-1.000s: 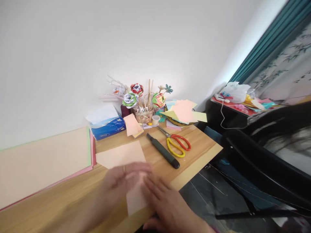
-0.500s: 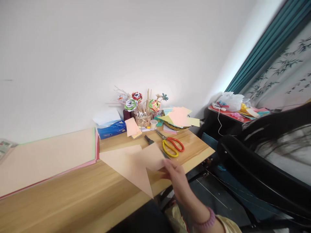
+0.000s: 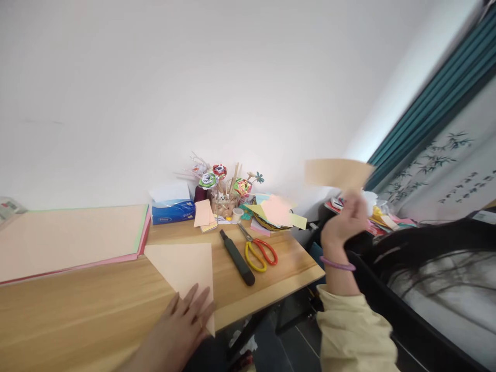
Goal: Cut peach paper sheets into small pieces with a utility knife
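Note:
My left hand (image 3: 185, 323) lies with fingers spread on a folded peach sheet of paper (image 3: 189, 266) at the table's front edge. Raised at the right, my right hand (image 3: 346, 219) pinches a strip of peach paper (image 3: 337, 173) by its lower edge. A dark-handled utility knife (image 3: 238, 258) rests just right of the folded sheet. Beside it are scissors (image 3: 258, 253) with one yellow and one red handle, their blades pointing to the back.
Large coloured sheets (image 3: 73, 232) are stacked at the left. Along the wall stand a blue tissue pack (image 3: 173, 211), paper flowers (image 3: 209, 180) and a basket heaped with paper pieces (image 3: 277, 211). A black chair (image 3: 387, 305) is at the right, past the table's edge.
My right hand has lifted the paper strip off the table, up and to the right. My left hand has come into view onto the folded sheet. The knife is now uncovered.

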Demonstrator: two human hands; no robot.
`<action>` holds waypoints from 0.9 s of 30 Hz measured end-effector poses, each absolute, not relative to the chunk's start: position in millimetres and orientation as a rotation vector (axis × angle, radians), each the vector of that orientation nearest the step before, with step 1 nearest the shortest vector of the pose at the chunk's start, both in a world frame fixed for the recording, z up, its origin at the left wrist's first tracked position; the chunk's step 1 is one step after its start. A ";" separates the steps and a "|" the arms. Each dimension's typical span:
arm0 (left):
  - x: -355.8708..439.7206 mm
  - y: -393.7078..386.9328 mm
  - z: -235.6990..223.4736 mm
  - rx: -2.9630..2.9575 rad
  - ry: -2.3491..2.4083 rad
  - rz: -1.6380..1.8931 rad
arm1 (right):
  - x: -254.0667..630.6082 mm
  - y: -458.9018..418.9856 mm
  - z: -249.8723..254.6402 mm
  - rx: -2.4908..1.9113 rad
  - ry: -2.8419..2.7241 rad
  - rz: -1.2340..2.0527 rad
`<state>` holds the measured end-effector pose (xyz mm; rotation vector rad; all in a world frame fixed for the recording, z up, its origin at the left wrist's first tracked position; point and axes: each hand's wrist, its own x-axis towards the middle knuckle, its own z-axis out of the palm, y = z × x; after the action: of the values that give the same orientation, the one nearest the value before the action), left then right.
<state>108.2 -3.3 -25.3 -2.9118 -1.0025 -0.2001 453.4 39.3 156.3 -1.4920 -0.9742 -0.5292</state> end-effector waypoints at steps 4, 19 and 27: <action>105.4 -10.7 -49.5 -2.825 -0.986 -0.295 | 456.7 77.7 93.9 -1.603 -1.241 -0.573; 56.2 -51.2 -23.3 -2.683 -0.852 -0.635 | 422.3 64.2 36.2 -1.557 -1.759 -0.404; 14.7 -47.4 -31.1 -2.806 -0.854 -0.759 | 281.6 -11.6 3.7 -0.951 -2.585 -0.045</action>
<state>14.7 -47.4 -31.1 -2.8063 -0.8543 -0.7591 281.6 -11.6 3.7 -0.9511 -2.5851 -0.0451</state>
